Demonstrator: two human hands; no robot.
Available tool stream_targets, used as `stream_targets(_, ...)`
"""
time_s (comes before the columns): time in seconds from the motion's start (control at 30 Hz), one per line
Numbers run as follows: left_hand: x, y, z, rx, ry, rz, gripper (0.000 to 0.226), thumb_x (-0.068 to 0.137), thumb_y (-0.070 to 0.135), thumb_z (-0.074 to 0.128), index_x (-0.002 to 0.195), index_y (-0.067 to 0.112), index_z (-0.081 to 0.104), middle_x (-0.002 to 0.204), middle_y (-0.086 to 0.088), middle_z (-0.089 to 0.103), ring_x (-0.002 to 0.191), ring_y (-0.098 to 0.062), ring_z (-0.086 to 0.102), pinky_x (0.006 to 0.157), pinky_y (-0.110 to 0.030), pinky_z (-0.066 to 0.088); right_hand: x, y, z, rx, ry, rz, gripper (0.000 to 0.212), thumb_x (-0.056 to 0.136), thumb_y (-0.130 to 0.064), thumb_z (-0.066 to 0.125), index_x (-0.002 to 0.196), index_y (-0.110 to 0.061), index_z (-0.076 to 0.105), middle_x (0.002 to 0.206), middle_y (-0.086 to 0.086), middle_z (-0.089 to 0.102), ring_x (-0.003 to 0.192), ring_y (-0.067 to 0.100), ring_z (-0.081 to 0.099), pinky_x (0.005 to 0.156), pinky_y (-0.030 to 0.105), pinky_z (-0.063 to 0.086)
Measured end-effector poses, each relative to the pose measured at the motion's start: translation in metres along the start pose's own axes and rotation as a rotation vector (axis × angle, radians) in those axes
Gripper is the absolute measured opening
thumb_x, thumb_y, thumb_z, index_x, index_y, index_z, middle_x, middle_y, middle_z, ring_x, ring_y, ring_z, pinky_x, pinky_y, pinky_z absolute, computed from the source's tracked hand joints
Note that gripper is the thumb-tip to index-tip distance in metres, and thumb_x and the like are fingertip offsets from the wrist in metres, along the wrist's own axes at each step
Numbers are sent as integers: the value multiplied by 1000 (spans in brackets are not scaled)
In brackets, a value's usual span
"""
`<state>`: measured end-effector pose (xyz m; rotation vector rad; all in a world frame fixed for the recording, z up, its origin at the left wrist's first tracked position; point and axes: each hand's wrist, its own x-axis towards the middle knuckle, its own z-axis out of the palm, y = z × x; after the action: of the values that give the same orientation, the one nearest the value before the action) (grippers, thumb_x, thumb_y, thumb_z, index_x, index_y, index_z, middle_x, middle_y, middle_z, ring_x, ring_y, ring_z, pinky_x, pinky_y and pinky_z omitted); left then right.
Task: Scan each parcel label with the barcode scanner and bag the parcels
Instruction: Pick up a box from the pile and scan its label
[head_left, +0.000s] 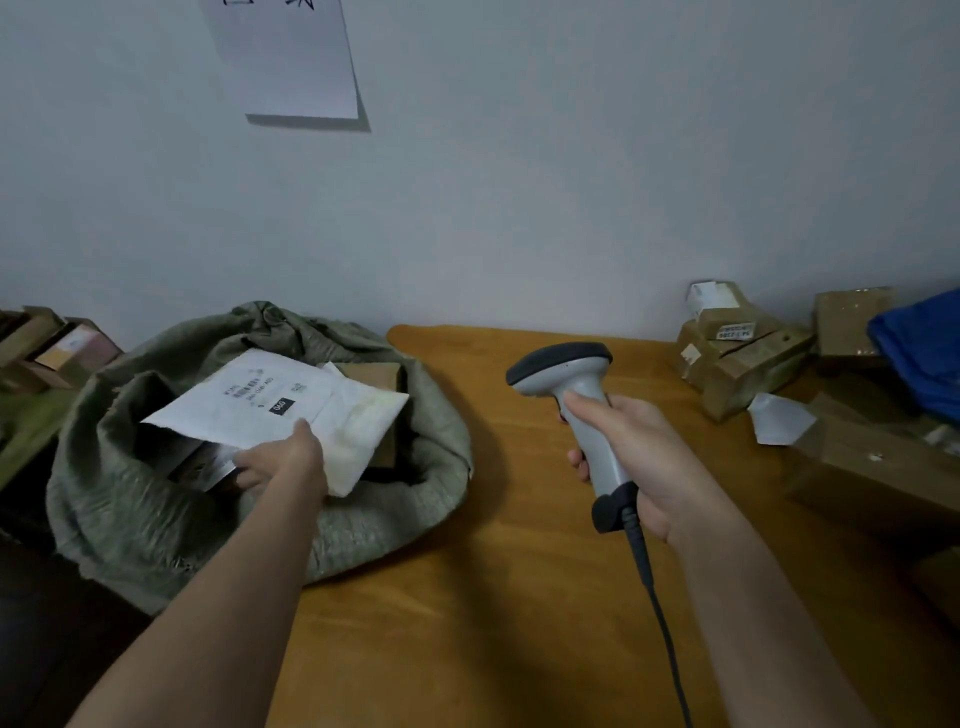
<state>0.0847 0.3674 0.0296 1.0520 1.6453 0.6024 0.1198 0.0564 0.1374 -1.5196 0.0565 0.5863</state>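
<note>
I saw the left hand (283, 460) pinching the near edge of a white parcel (291, 415), thumb on top, fingers curled beneath. The parcel lay label-up over the open mouth of the sack (130, 499), above brown boxes inside it. The right hand (641, 457) gripped the scanner (576, 405) handle, head raised and turned toward the sack, cable trailing toward me. Bare table (493, 597) separated the hands. More boxes (743, 348) were stacked at the right, by the wall.
</note>
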Motion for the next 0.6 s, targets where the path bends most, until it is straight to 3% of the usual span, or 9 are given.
stream_targets(0.07,-6,1,7,203,91,32,89,83,22,71,151,13,13,155,-11,16,140,-29,23,115,-37,22,3,0,-4,4,25,1,34,92,-32,67,109,-3,65,75,6,59,56,12,57,53,26,47)
stream_targets(0.17,-28,-4,30,288,90,231,75,80,6,66,143,11,24,146,-15,24,129,-32,30,107,-40,30,4,-5,-20,33,76,-10,33,92,-32,66,110,-4,64,72,4,59,55,11,57,52,24,47)
stream_targets(0.33,-96,-10,92,389,-127,386,60,86,9,60,137,9,29,140,-19,28,126,-34,33,101,-44,35,3,-14,-73,91,187,-48,29,93,-31,65,110,-7,63,67,2,60,58,13,57,57,27,46)
stream_targets(0.5,-189,-45,157,414,-356,594,55,87,5,59,135,9,33,144,-18,24,129,-37,33,105,-47,34,5,-16,-154,115,339,-67,29,94,-29,64,110,-5,61,78,7,58,58,11,58,54,24,48)
stream_targets(0.6,-241,-75,194,464,-542,797,49,87,5,61,131,6,39,138,-16,31,118,-37,46,98,-42,39,8,-14,-213,142,407,-95,26,95,-26,63,110,-6,62,85,9,59,59,11,58,53,24,47)
